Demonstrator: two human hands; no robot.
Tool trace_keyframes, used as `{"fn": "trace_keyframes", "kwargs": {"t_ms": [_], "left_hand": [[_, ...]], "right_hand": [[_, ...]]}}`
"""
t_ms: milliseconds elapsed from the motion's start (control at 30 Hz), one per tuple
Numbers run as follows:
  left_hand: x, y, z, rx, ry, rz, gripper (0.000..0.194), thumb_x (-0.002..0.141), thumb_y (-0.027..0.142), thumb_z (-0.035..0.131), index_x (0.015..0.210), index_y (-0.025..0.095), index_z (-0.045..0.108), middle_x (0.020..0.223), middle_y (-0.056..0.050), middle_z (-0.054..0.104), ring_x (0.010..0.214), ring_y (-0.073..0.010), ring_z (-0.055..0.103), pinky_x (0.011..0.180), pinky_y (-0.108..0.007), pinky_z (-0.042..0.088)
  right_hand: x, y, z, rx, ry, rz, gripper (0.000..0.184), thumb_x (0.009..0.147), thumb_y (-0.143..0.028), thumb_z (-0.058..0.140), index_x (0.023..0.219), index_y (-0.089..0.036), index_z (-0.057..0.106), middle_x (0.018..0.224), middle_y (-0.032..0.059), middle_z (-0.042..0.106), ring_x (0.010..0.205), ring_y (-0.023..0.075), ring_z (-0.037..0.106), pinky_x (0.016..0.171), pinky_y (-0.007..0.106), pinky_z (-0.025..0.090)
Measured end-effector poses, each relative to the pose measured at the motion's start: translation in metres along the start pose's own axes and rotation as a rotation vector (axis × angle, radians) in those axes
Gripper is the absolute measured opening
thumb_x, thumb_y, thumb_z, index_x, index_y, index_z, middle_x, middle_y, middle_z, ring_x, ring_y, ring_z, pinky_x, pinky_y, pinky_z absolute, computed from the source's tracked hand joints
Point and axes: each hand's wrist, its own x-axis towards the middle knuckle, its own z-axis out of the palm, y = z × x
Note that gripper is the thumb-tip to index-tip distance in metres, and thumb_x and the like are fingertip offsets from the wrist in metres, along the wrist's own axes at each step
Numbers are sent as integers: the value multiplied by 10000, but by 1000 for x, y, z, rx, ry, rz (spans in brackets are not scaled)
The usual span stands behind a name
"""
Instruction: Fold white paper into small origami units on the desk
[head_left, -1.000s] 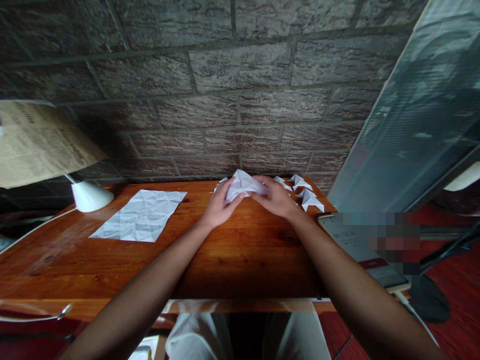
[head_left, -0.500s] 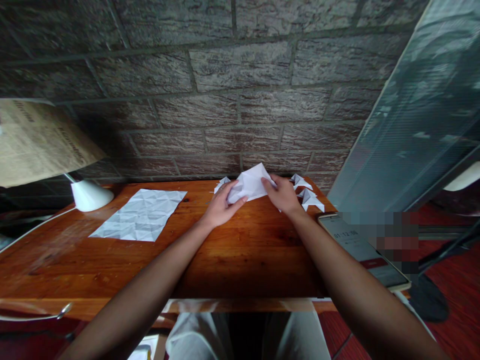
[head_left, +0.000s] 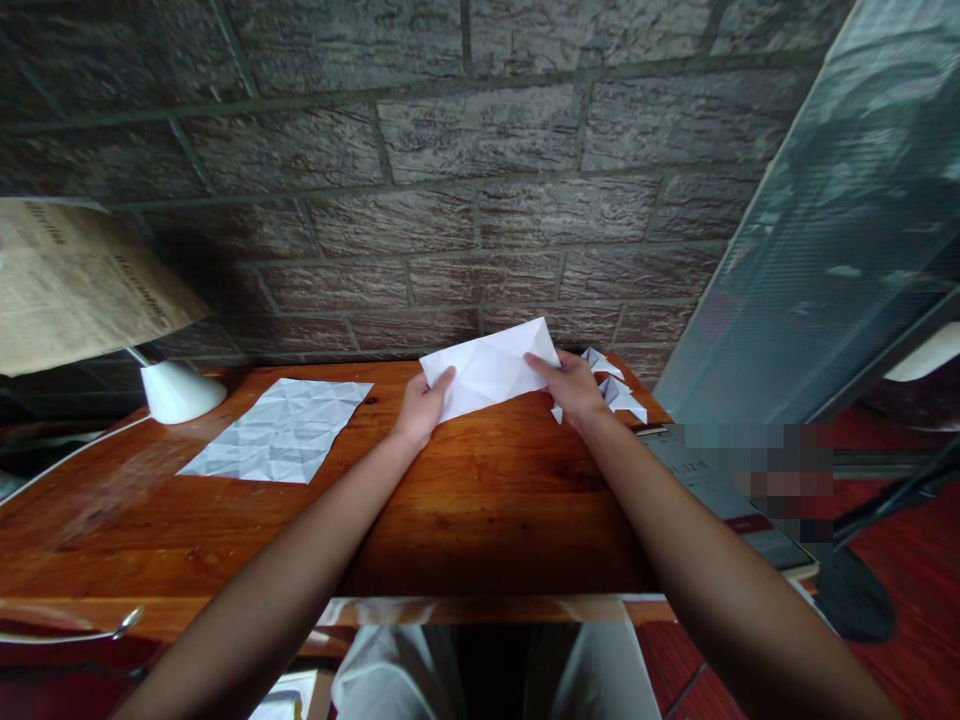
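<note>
A: Far left, quick: what's there?

B: Lampshade [head_left: 90,290], tan printed sheet, paper-like, slanted lower edge. Under it, lamp base [head_left: 180,390], smooth white cone on the wooden table [head_left: 487,510]. Glossy, orange-brown, grain showing.

A: Next, going right?

B: Creased sheet [head_left: 281,430], white, lying on the tabletop, four-sided, crossed by a grid of ridges and triangular facets.

A: Left hand [head_left: 424,407]?

B: Clamped on the left end of the held paper [head_left: 487,370]. Thumb on the near face; other fingers mostly behind, can't tell their spacing.

A: Paper itself?

B: White, long, roughly rectangular, faint diagonal creases. Sits between the hands, toward the far side of the table, tilted so the right end is higher. Brick-patterned wall [head_left: 420,140] beyond, grey-brown, rough, wavy grooves.

A: Right hand [head_left: 574,387]?

B: Pinching the paper's right end, thumb flat on the face, fingers wrapped behind, partly hidden. Small folded pieces [head_left: 624,398] near it: white, pointed, angular, some partly covered by the hand.

A: Last bit, right side?

B: Phone [head_left: 679,465], flat slab, light screen, partly under the right forearm and a pixelated patch. Then a ribbed, blue-green translucent panel [head_left: 810,210], slanting.
</note>
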Motion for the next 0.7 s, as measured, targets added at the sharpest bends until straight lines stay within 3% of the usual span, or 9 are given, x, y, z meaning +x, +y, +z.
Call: {"fn": "trace_keyframes", "kwargs": {"t_ms": [100, 200, 300, 367, 400, 467, 600, 633, 700], "left_hand": [[0, 1, 2, -239, -21, -126, 559, 612, 531, 872, 963, 128, 711, 934, -132, 786, 908, -319, 749, 885, -491, 600], [3, -2, 0, -231, -52, -148, 560, 634, 497, 870, 1022, 131, 698, 1021, -150, 772, 947, -310, 744, 903, -488, 598], [11, -6, -8, -63, 94, -5, 692, 671, 443, 862, 1259, 190, 599, 1241, -156, 692, 1089, -292, 703, 953, -472, 575], [15, -4, -13, 90, 220, 125, 850, 643, 410, 890, 1376, 215, 508, 1365, -179, 604, 1186, -295, 654, 984, -458, 554], [15, -2, -14, 140, 205, 169, 879, 625, 405, 903, 1384, 212, 505, 1392, -185, 583, 1209, -297, 637, 997, -447, 542], [11, 6, -14, 141, 7, 152, 817, 625, 426, 899, 1329, 180, 565, 1302, -174, 650, 1137, -280, 667, 964, -416, 548], [-8, 21, -5, 42, -562, -143, 618, 703, 517, 829, 1192, 167, 688, 1009, -102, 760, 798, -225, 714, 696, -329, 564], [-12, 22, -3, 45, -621, -175, 552, 702, 505, 835, 1118, 158, 724, 964, -93, 764, 743, -212, 702, 650, -308, 546], [-18, 22, 0, 46, -582, -188, 460, 691, 517, 838, 950, 145, 761, 846, -71, 756, 635, -184, 660, 567, -279, 500]], "right_hand": [[2, 1, -2, -9, 14, -2, 358, 684, -440, 807, 914, -176, 737, 848, 62, 782, 662, 201, 692, 566, 302, 555], [5, -1, -8, -79, 35, -51, 348, 681, -459, 794, 867, -171, 734, 764, 37, 756, 593, 170, 640, 519, 274, 499], [6, -8, -15, -226, -22, -104, 297, 687, -441, 782, 770, -162, 723, 613, -3, 677, 499, 127, 535, 461, 244, 397], [4, -13, -19, -280, -136, -71, 300, 683, -446, 788, 756, -161, 728, 571, -12, 647, 478, 122, 507, 452, 245, 373], [2, -16, -20, -299, -193, -51, 310, 679, -454, 793, 759, -160, 735, 568, -10, 646, 478, 126, 510, 455, 248, 377], [-1, -21, -19, -300, -279, -27, 326, 662, -460, 811, 775, -160, 751, 611, 2, 676, 514, 136, 548, 490, 255, 413], [-6, -26, -16, -285, -391, -17, 364, 619, -460, 850, 796, -154, 763, 722, 15, 720, 615, 152, 613, 563, 260, 459], [-7, -26, -15, -285, -405, -21, 370, 618, -462, 855, 798, -152, 761, 730, 15, 720, 625, 152, 617, 572, 260, 463], [-9, -26, -11, -251, -385, -40, 395, 613, -446, 868, 857, -155, 758, 784, 16, 733, 661, 153, 634, 608, 263, 486]]}}
